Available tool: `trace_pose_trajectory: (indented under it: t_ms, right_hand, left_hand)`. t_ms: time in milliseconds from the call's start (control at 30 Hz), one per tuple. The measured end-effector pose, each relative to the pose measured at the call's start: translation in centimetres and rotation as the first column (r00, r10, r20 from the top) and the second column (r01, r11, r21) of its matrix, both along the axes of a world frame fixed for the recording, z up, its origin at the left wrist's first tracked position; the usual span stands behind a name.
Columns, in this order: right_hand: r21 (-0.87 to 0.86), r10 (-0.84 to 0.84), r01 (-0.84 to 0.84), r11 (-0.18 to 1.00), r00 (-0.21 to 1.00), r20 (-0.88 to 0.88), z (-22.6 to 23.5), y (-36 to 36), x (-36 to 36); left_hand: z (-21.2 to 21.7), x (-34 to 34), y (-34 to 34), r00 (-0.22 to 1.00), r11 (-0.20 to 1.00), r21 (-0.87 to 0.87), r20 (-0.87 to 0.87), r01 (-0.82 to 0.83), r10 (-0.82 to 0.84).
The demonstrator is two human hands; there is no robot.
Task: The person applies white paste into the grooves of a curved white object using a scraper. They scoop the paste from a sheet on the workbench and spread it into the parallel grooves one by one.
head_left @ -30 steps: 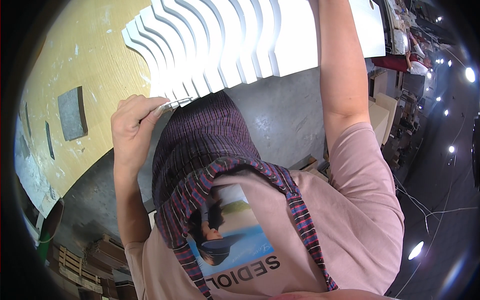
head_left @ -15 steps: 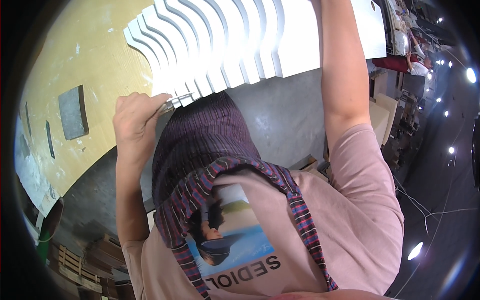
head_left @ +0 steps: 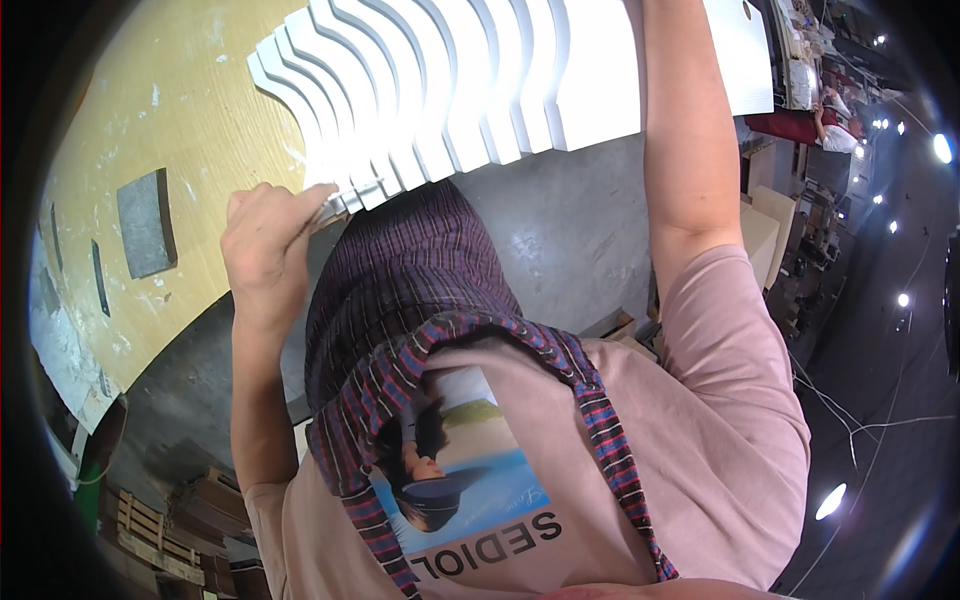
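Note:
White wavy-edged panels [head_left: 430, 90] lie overlapped in steps across the yellowish work table [head_left: 220, 110], their ends forming a staircase toward me. At the near left corner of these panels, my left hand [head_left: 265, 238] is closed, thumb and fingers pinching a small thin greyish-white piece [head_left: 350, 194] against the panel ends. Its exact kind is too bright and small to make out. My right forearm [head_left: 690, 140] reaches forward over the plain white right part of the panels. My right hand itself lies beyond the upper edge of the picture.
A dark grey rectangular block [head_left: 147, 225] and a thin dark strip [head_left: 100, 278] rest on the table's left. My striped apron [head_left: 400, 260] hangs against the near edge. Wooden pallets [head_left: 155, 535] stand on the lower left floor. A person [head_left: 835, 130] works at far right.
My left hand has shifted slightly left, its thumb changing position at the panel corner. The panels and my right arm stay nearly where they were.

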State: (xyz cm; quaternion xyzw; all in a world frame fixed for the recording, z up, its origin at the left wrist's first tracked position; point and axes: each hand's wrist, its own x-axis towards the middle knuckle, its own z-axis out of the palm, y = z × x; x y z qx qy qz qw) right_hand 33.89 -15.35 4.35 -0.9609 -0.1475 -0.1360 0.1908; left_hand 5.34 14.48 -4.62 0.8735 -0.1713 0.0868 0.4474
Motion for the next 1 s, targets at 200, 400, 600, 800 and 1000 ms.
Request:
trace_pose_trajectory:
  t_ms: [200, 400, 600, 800, 1000]
  right_hand:
    - [0.059, 0.018, -0.016, 0.998, 0.999, -0.037, 0.42, 0.87, -0.96]
    - [0.048, 0.004, -0.002, 0.999, 0.999, -0.042, 0.25, 0.42, -0.34]
    - [0.025, 0.02, -0.019, 0.999, 0.999, -0.035, 0.09, 0.22, 0.04]
    - [0.013, 0.003, -0.002, 1.0, 1.0, -0.019, 0.0, 0.06, -0.15]
    - [0.017, 0.016, -0.016, 1.0, 1.0, -0.005, -0.19, 0.24, -0.08]
  left_hand:
    - [-0.36, -0.49, 0.31, 0.997, 0.997, 0.006, 0.004, 0.083, -0.083]
    - [0.26, -0.17, 0.5, 1.0, 0.998, 0.064, 0.011, 0.019, -0.02]
    - [0.58, -0.41, 0.38, 0.999, 0.998, 0.053, 0.03, 0.03, -0.031]
    - [0.42, -0.46, -0.1, 0.998, 0.997, 0.076, 0.067, 0.008, -0.013]
    - [-0.1, -0.53, -0.15, 0.997, 0.998, 0.065, 0.079, 0.013, -0.018]
